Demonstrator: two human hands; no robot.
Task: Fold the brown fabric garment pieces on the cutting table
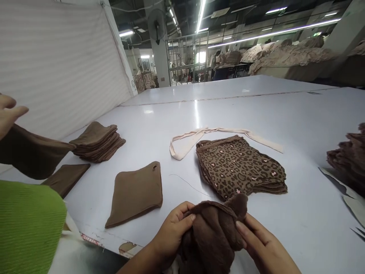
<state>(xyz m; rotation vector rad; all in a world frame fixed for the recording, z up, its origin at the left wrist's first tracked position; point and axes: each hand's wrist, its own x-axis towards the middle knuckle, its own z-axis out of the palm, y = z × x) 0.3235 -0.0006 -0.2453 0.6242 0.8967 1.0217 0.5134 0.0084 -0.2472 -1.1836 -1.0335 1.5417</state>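
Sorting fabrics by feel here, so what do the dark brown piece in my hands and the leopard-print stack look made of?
Dark brown piece: seemingly plush fleece, with a fuzzy, matte nap. Leopard-print stack: probably thin printed knit, flat and smooth-faced, with crisp layered edges.

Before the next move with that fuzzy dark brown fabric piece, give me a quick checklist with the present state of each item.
1. Both hands on the fuzzy dark brown fabric piece: ok, left hand and right hand pinch it from either side.
2. Piece spread flat: not ok, it is bunched up between the hands.
3. Leopard-print fabric stack apart from the hands: ok, it lies just beyond them.
4. Flat plain brown fabric piece undisturbed on the white table: ok.
5. Co-worker's hand out of the way: ok, far left, over other brown cloth.
6. Loose cream fabric strip off the stack: cannot tell, it runs along the far edge.
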